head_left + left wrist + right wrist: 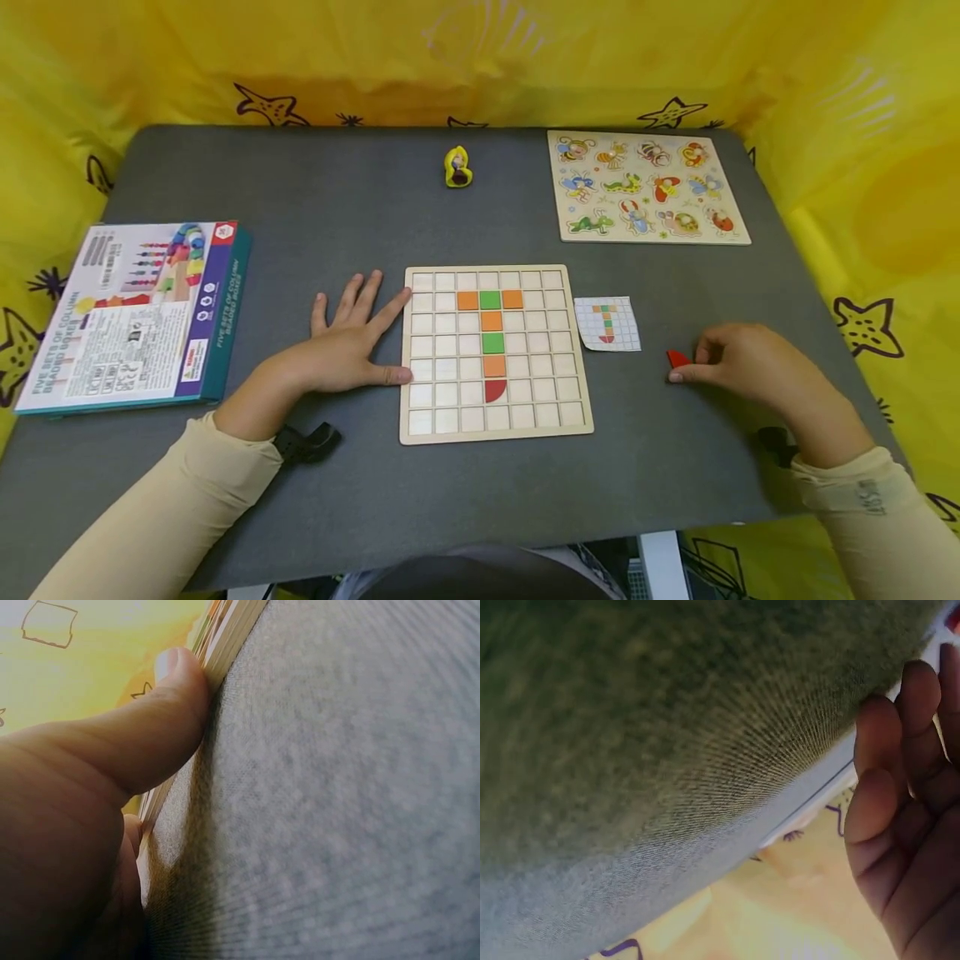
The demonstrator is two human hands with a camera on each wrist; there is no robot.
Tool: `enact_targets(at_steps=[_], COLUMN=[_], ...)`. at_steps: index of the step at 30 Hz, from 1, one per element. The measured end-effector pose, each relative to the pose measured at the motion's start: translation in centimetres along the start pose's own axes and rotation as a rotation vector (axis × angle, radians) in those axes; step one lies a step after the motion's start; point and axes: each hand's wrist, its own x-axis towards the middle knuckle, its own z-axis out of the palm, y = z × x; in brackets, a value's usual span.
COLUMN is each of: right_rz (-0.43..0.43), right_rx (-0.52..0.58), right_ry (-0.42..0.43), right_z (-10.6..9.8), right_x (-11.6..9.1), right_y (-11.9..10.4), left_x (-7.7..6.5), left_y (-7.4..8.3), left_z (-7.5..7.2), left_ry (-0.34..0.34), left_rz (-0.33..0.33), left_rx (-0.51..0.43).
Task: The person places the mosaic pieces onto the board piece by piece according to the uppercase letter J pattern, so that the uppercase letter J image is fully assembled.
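A wooden grid board (536, 421) lies mid-table. Orange and green squares form a T on it, with a red quarter-circle piece (495, 391) below the stem. My left hand (341, 350) is spread flat at the board's left side; its thumb and index fingertip touch the edge. In the left wrist view the thumb (161, 727) presses against the board's side (232, 637). Over the table on the right, my right hand (742, 362) pinches a red piece (678, 359) between thumb and fingers, which partly hide its shape. A small pattern card (621, 333) lies right of the board.
At the left lies a boxed bead set (135, 317). A small yellow figure (457, 167) stands at the back, and an insect puzzle board (648, 187) lies at the back right. Yellow cloth (480, 58) surrounds the grey table (337, 192).
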Motion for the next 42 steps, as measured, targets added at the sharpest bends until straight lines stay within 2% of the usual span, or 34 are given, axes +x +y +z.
enact_targets(at_steps=[2, 4, 7, 9, 12, 16, 23, 30, 37, 39, 42], right_rz=[-0.005, -0.074, -0.228, -0.285, -0.273, -0.231, -0.383, -0.336, -0.349, -0.295, -0.155], right_rx=[0.024, 0.037, 0.030, 0.008, -0.013, 0.003, 0.021, -0.008, -0.033, -0.046, -0.034], right_ry=[-0.027, -0.014, 0.057, 0.106, 0.124, 0.098, 0.153, 0.146, 0.179, 0.130, 0.011], right_z=[-0.2, -0.2, 0.1, 0.3, 0.5, 0.4, 0.5, 0.7, 0.8, 0.8, 0.6], right_x=[0.0, 0.0, 0.0, 0.0, 0.1, 0.1, 0.3, 0.4, 0.9, 1.1, 1.0], right_y=[0.2, 0.5, 0.6, 0.6, 0.4, 0.1, 0.0, -0.2, -1.4, -1.9, -2.5], left_x=[0.0, 0.0, 0.0, 0.0, 0.0, 0.0, -0.1, -0.1, -0.2, -0.2, -0.2], left_y=[0.0, -0.1, -0.1, -0.1, 0.0, 0.0, 0.0, 0.1, 0.0, 0.0, 0.0], left_z=[0.1, 0.2, 0.3, 0.3, 0.3, 0.3, 0.2, 0.1, 0.0, 0.0, 0.2], left_ry=[0.003, 0.005, 0.004, 0.003, 0.004, 0.008, 0.011, 0.015, 0.018, 0.019, 0.021], left_rz=[0.001, 0.001, -0.002, -0.003, -0.002, -0.001, -0.002, 0.001, 0.005, 0.003, 0.004], left_rx=[0.000, -0.003, 0.000, -0.002, -0.002, 0.001, 0.007, 0.009, 0.005, 0.004, 0.007])
